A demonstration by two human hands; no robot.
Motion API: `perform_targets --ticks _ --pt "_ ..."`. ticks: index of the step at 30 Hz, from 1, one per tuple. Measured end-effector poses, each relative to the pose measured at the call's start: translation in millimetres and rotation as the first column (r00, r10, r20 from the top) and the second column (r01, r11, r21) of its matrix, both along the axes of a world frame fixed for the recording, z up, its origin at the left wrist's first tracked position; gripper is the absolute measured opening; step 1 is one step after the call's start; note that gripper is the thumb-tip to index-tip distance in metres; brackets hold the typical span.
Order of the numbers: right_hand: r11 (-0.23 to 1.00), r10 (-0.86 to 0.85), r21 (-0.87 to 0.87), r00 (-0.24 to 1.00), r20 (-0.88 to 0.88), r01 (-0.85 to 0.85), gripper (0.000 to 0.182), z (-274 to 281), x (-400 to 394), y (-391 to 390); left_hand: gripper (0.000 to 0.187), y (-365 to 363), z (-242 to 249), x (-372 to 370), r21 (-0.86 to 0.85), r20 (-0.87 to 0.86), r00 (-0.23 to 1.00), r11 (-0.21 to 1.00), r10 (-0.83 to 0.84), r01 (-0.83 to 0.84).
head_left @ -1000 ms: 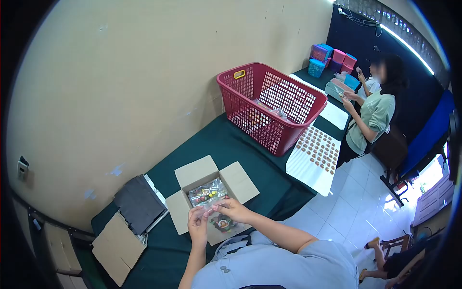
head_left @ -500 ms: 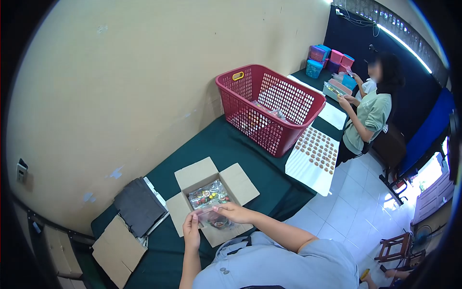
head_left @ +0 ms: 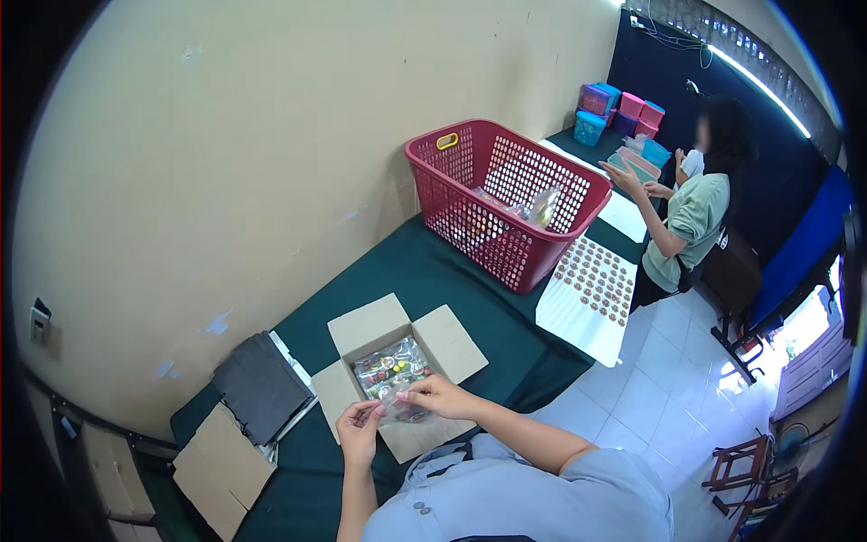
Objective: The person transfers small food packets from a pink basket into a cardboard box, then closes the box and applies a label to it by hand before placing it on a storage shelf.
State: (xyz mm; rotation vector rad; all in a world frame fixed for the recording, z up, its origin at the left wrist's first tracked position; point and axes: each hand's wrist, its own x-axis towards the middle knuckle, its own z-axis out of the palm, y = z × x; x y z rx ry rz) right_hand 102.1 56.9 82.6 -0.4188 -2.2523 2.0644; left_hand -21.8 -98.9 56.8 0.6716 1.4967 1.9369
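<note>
Between my two hands is a clear plastic bag [head_left: 404,414] with dark and coloured contents, partly hidden by my fingers. My left hand [head_left: 359,425] pinches the bag's upper left edge. At the upper right edge, my right hand [head_left: 440,397] grips it with closed fingers. The bag hangs over the near flap of an open cardboard box [head_left: 461,348]. Inside that box lie clear packets [head_left: 395,363] with red, yellow and green contents.
A dark red laundry basket [head_left: 479,230] holds packets [head_left: 542,206]. Beside it, white paper [head_left: 578,330] carries rows of small brown round pieces. Dark folders [head_left: 262,384] and flat cardboard [head_left: 221,470] lie left. A co-worker [head_left: 695,212] stands near plastic tubs [head_left: 591,126].
My hands have come closer together along the bag's top edge, and the bag looks more bunched. A shiny packet now shows in the basket; the co-worker's hand has moved towards it, fingers spread.
</note>
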Motion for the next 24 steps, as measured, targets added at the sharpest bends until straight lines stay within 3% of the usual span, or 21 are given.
perform_targets --ticks 8,10,11,12,13,14,15,17,18,19,21,24 --pt "0.995 -0.042 -0.089 0.999 0.035 0.045 0.035 18.0 5.4 -2.3 0.023 -1.2 11.7 -7.4 -0.01 -0.002 0.999 0.999 -0.046 0.046" --pt "0.984 -0.132 -0.131 0.987 -0.093 0.119 0.036 10.9 2.7 -7.1 0.026 0.2 8.3 -8.4 -0.013 0.01 0.999 0.999 -0.03 0.03" --pt "0.985 -0.126 -0.133 0.988 -0.092 0.113 0.036 2.1 -1.2 -10.9 0.031 2.2 4.9 -9.4 -0.012 -0.111 0.993 0.999 0.044 -0.046" --pt "0.965 -0.239 0.039 0.935 -0.263 0.258 0.035 1.0 -6.9 -16.7 0.036 3.4 4.7 -9.3 -0.003 -0.23 0.966 0.993 0.117 -0.121" --pt "0.893 -0.303 0.177 0.844 -0.442 0.414 0.035 1.2 -10.7 -20.0 0.036 4.0 5.1 -4.3 -0.004 -0.23 0.965 0.991 0.126 -0.131" --pt "0.959 -0.226 0.098 0.927 -0.298 0.266 0.034 2.5 -6.8 -23.4 0.043 7.5 5.3 7.1 0.027 -0.184 0.98 0.997 0.075 -0.071" --pt "0.96 -0.223 0.096 0.928 -0.297 0.261 0.034 6.0 -6.9 -28.5 0.049 11.7 6.6 19.7 0.061 -0.139 0.99 0.998 0.022 -0.013" --pt "0.888 -0.225 0.283 0.879 -0.42 0.362 0.036 6.4 -9.6 -37.6 0.056 17.3 8.0 32.2 0.097 -0.098 0.995 0.994 -0.032 0.042" --pt "0.93 -0.224 0.176 0.878 -0.423 0.322 0.037 6.2 -11.4 -34.9 0.057 19.8 8.8 35.6 0.123 -0.085 0.996 0.992 0.011 0.0" --pt "0.93 -0.226 0.175 0.878 -0.422 0.324 0.037 6.6 -10.8 -34.5 0.059 22.0 11.2 38.2 0.147 -0.071 0.996 0.988 0.052 -0.041" --pt "0.832 -0.35 0.284 0.847 -0.4 0.477 0.038 11.2 -9.0 -34.2 0.054 20.2 15.5 41.3 0.102 -0.042 0.996 0.992 0.074 -0.069" --pt "0.826 -0.419 0.233 0.835 -0.358 0.514 0.041 1.0 -8.5 -27.8 0.042 17.9 13.6 41.7 0.031 -0.061 0.994 0.995 0.092 -0.09"
